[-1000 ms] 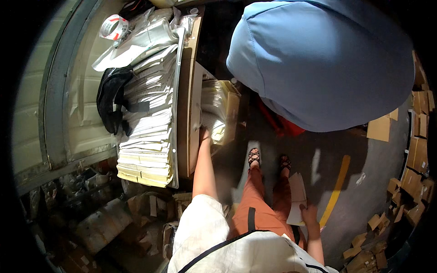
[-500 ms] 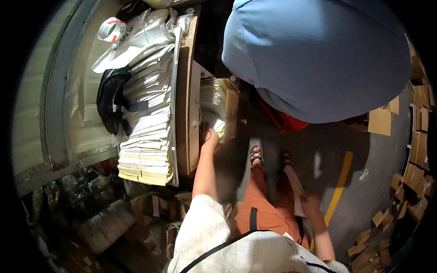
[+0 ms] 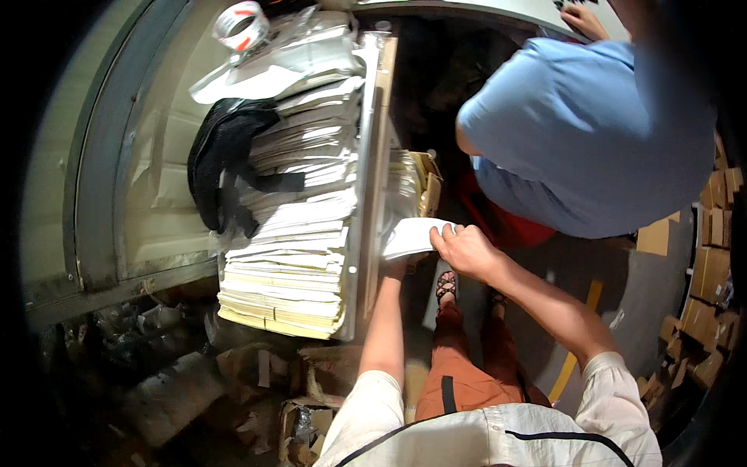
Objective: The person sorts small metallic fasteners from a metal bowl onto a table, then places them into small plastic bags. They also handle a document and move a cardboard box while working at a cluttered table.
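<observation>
A white sheaf of paper [image 3: 418, 237] is held out in front of me, beside the edge of the shelf board. My right hand [image 3: 465, 251] grips its right edge, fingers closed on it. My left hand [image 3: 394, 268] is at the paper's lower left side; its fingers are hidden beneath the sheets. Just beyond stands an open cardboard box [image 3: 429, 187] with upright papers [image 3: 402, 183] inside. To the left, a long row of packed white and yellowish papers [image 3: 292, 265] fills a tray. A black cloth item with a strap [image 3: 226, 163] lies across that row.
A roll of printed tape [image 3: 240, 26] rests on plastic-wrapped sheets at the far end of the row. A co-worker in blue [image 3: 583, 140] stands close at far right. Cardboard boxes [image 3: 706, 288] line the right side. Torn cartons and scraps [image 3: 264, 373] lie at lower left.
My left hand has come out of the box area toward me. My right hand has risen from beside my leg to the paper. The co-worker has shifted right, and my view has moved.
</observation>
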Tool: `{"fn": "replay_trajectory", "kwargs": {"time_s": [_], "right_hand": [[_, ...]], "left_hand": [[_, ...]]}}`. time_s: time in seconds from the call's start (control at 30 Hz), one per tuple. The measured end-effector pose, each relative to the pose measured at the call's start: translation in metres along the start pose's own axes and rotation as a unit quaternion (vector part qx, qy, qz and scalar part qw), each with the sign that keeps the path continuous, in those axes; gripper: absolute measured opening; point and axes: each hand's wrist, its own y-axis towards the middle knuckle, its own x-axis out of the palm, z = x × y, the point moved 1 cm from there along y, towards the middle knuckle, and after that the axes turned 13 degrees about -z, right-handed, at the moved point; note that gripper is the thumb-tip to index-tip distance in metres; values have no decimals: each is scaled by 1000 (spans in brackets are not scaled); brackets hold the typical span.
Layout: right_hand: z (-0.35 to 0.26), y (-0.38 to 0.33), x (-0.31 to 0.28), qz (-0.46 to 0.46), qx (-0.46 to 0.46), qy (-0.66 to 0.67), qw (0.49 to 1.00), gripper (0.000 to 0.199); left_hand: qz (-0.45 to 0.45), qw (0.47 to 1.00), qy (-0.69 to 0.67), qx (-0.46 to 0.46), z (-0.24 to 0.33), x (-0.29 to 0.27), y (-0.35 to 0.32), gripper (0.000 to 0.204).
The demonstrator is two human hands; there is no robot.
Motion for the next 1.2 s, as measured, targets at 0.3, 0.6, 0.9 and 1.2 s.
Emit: {"fn": "replay_trajectory", "kwargs": {"time_s": [0.3,0.6,0.9,1.2], "right_hand": [[-8,106,-15,-133,-24,40,990,21],[102,176,23,-265,28,420,867,33],[59,240,108,8,-74,232,970,38],[6,218,161,195,-78,188,959,42]], "left_hand": [[-3,1000,-5,-4,8,-11,-28,71],[-19,1000,1,13,27,-14,-46,69],[-16,1000,-5,-9,11,-8,-59,68],[2,1000,-5,1,21,-9,-76,67]]}}
